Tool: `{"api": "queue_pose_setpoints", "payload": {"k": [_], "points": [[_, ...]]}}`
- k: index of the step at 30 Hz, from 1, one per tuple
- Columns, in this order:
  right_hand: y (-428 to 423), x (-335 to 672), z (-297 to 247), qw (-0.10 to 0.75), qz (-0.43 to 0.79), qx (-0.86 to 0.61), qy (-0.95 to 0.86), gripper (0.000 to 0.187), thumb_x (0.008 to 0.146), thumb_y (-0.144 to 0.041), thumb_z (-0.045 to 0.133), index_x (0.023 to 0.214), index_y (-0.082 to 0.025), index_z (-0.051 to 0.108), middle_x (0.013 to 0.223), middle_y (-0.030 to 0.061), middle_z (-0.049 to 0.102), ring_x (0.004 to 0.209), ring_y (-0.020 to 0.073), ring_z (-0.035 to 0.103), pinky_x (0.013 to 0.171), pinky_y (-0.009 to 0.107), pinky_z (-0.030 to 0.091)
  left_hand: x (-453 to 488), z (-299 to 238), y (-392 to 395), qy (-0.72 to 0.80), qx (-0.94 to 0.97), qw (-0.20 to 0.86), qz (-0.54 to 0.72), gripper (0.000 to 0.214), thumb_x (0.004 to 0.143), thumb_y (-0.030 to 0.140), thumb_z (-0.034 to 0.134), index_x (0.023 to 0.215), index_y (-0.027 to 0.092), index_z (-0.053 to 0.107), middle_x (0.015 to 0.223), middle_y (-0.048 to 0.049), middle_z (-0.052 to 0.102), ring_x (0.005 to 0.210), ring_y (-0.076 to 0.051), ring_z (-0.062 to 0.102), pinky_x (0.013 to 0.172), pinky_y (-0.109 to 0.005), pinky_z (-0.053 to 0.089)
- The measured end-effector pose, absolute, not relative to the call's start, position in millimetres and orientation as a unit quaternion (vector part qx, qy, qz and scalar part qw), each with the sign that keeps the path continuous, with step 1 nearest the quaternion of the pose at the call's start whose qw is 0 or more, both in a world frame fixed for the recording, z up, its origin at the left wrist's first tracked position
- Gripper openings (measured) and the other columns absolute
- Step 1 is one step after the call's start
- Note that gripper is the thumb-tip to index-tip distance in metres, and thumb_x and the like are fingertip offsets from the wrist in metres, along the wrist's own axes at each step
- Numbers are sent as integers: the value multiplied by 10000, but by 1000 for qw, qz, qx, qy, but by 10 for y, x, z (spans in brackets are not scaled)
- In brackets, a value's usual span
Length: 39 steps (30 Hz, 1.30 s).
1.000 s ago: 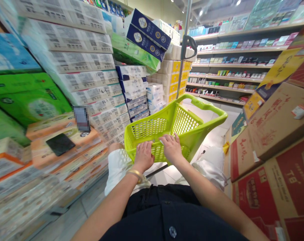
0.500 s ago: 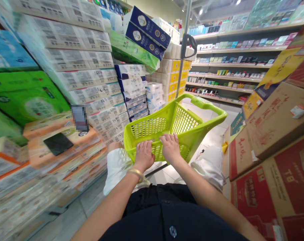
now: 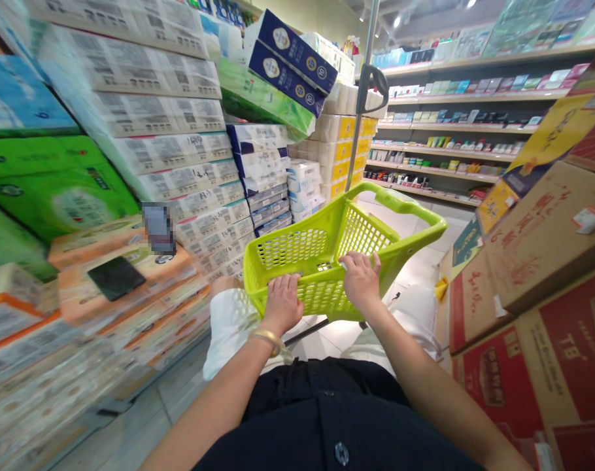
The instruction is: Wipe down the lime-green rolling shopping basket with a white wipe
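Observation:
A lime-green plastic shopping basket (image 3: 297,245) with perforated walls stands tilted between my knees. My left hand (image 3: 282,302) is closed over its near rim, fingers curled inward and a gold bangle on the wrist. Farther right along the same rim, my right hand (image 3: 362,281) is closed, its fingers bent over the edge. A small pale bit shows at its fingertips, too little to name. A grey pole (image 3: 359,131) with a black grip rises behind the basket. Inside, the visible floor of the basket holds nothing I can make out.
Stacked paper packs (image 3: 180,150) rise on the left. A dark flat phone-like device (image 3: 116,277) and a blurred-out phone (image 3: 159,227) rest on orange packs (image 3: 76,294). Cardboard cartons (image 3: 547,235) line the right. Stocked shelves (image 3: 449,131) stand at the back.
My right hand has slid right along the basket's near rim, and a pale bit now shows at its fingertips. My left hand stays in place on the rim.

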State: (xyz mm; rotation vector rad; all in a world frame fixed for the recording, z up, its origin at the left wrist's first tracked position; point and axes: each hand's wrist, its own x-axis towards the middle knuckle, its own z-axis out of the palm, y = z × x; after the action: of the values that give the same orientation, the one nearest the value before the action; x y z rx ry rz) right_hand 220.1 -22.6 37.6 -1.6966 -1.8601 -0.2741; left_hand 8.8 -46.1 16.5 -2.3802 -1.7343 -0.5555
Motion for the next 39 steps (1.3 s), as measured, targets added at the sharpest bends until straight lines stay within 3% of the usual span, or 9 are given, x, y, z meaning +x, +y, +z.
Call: {"api": "queue_pose_setpoints", "payload": {"k": [9, 21, 29, 39], "points": [[-303, 1630, 234, 286, -79, -577, -761, 329, 916, -114, 473, 1148, -249, 663, 1235, 70, 646, 1171, 232, 508, 1174, 425, 142, 72, 177, -463, -582, -789, 74, -181, 561, 722, 188, 549, 1280, 154, 497, 1125, -140, 596, 1098, -318, 515, 985, -456, 367], [-201, 2316, 388, 322, -119, -638, -689, 410, 876, -25, 433, 1056, -282, 696, 1225, 31, 671, 1204, 218, 520, 1185, 514, 13, 69, 194, -462, -579, -793, 70, -177, 531, 748, 187, 525, 1277, 146, 499, 1120, -138, 600, 1109, -309, 516, 1000, -445, 359], [-211, 2175, 370, 315, -114, -630, -701, 373, 879, -50, 431, 1038, -251, 702, 1183, 57, 676, 1153, 229, 532, 1193, 485, 42, 75, 176, -459, -583, -789, 81, -175, 530, 746, 194, 538, 1272, 132, 508, 1114, -138, 591, 1107, -307, 514, 1010, -436, 354], [-243, 2014, 350, 283, -86, -606, -739, 403, 912, -51, 420, 1094, -305, 675, 1231, 24, 670, 1153, 211, 550, 1178, 500, 8, -24, 170, -349, -569, -802, 76, -163, 549, 737, 188, 545, 1282, 142, 493, 1129, -131, 589, 1107, -304, 504, 1001, -453, 373]]}}
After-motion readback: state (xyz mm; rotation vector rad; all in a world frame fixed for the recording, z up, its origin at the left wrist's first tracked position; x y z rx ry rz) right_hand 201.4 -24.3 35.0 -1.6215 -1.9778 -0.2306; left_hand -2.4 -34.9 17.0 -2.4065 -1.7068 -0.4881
